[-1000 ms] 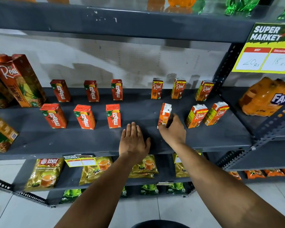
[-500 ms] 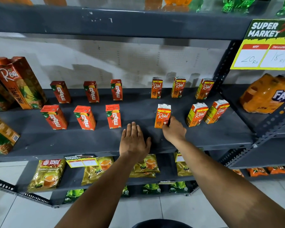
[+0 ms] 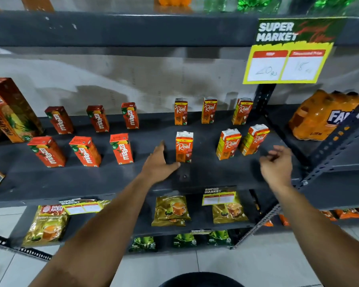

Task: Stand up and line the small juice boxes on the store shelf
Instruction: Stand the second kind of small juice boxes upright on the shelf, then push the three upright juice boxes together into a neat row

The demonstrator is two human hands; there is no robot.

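Small juice boxes stand upright in two rows on the dark grey shelf (image 3: 205, 175). On the left are several red Maaza boxes (image 3: 122, 149). On the right are orange Real boxes: three at the back (image 3: 209, 110), one in front (image 3: 184, 147), and two close together, leaning right (image 3: 228, 144) (image 3: 254, 139). My left hand (image 3: 159, 164) lies open on the shelf just left of the front Real box, thumb near its base. My right hand (image 3: 277, 165) hovers with loosely curled, empty fingers to the right of the leaning pair.
Large Real pineapple cartons (image 3: 10, 110) stand at the far left. A shrink-wrapped Fanta pack (image 3: 323, 117) sits on the neighbouring shelf right of a steel upright (image 3: 263, 96). A yellow price sign (image 3: 288, 59) hangs above. Tea packets (image 3: 172, 210) fill the shelf below.
My right hand let go of the front Real box, which now stands upright, and moved right. My left hand slid up beside that box.
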